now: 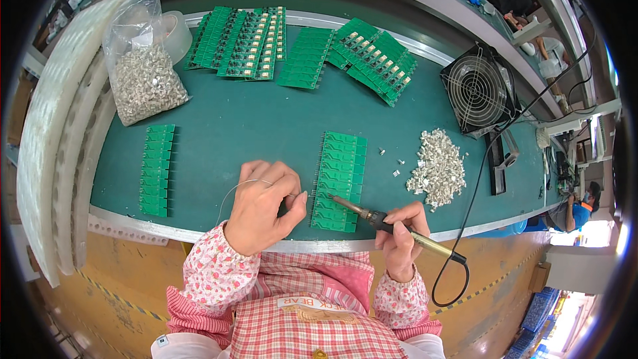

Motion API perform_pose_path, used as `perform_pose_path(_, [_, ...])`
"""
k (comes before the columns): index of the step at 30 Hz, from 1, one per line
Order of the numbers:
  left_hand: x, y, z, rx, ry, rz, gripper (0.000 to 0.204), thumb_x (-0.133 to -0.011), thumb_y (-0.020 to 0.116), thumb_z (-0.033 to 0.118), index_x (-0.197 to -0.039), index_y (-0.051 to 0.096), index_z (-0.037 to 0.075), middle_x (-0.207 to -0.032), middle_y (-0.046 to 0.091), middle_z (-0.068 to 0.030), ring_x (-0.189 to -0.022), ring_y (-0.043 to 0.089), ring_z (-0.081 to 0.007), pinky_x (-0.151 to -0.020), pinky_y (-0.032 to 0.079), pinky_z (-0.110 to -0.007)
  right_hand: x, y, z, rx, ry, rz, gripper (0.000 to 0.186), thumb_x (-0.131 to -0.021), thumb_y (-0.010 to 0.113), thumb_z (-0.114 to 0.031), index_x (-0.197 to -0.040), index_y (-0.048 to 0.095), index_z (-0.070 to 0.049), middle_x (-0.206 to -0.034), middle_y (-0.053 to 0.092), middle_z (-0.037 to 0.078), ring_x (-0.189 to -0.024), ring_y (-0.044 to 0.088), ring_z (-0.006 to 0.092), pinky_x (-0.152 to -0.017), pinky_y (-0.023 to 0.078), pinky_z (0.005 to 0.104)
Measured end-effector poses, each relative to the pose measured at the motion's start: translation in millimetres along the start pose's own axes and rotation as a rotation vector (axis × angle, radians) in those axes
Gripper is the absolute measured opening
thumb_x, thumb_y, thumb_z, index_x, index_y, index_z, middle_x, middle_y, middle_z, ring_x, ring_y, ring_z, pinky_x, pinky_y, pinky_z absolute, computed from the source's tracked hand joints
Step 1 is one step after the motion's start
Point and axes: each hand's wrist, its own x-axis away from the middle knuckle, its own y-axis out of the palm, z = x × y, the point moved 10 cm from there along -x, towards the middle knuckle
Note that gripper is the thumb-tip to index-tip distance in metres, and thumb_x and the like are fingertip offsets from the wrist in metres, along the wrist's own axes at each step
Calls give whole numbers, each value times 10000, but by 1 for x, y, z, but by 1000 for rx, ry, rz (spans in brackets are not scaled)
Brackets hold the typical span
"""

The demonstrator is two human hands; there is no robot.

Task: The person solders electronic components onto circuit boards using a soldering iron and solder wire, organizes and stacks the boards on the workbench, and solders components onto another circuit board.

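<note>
A green circuit board panel (pixel 340 183) lies on the green mat in front of me. My right hand (pixel 404 239) grips a soldering iron (pixel 385 221), whose tip rests on or just over the panel's left part. Pinched in my left hand (pixel 267 206) is a thin solder wire (pixel 229 194), which loops back over the knuckles; its working end, near the panel's left edge, is too fine to make out. To the left, a narrower green board panel (pixel 157 171) lies apart from both hands.
Small white connectors (pixel 437 169) form a pile at right, a few lying loose beside it. A black fan (pixel 475 86) stands behind, the iron's cable (pixel 473 193) passing in front. Stacked boards (pixel 242 43) lie at the back. A plastic bag of white parts (pixel 147 83) stands back left.
</note>
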Motion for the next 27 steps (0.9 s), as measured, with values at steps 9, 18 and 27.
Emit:
perform_pose_path(9, [-1, 5, 3, -7, 36, -38, 173, -727, 680, 55, -658, 523, 68, -812, 620, -29, -737, 558, -223, -847, 394, -373, 1, 6, 0, 1, 10, -90, 174, -906, 568, -155, -900, 543, 17, -740, 634, 102, -531, 566, 100, -475, 454, 236])
perform_pose_path(18, [0, 7, 7, -15, 65, -43, 163, -731, 689, 64, -671, 537, 71, -837, 621, -25, -727, 545, -223, -855, 387, -372, 0, 10, 1, 19, 52, -105, 191, -919, 584, -166, -903, 540, 19, -757, 645, 105, -546, 585, 107, -479, 465, 238])
perform_pose_path(27, [0, 8, 9, 10, 92, -45, 148, -739, 692, 66, -692, 551, 69, -848, 620, -29, -720, 544, -232, -861, 380, -383, 0, 11, 0, 26, 34, -111, 205, -924, 593, -175, -899, 540, 21, -739, 641, 103, -535, 582, 107, -476, 461, 235])
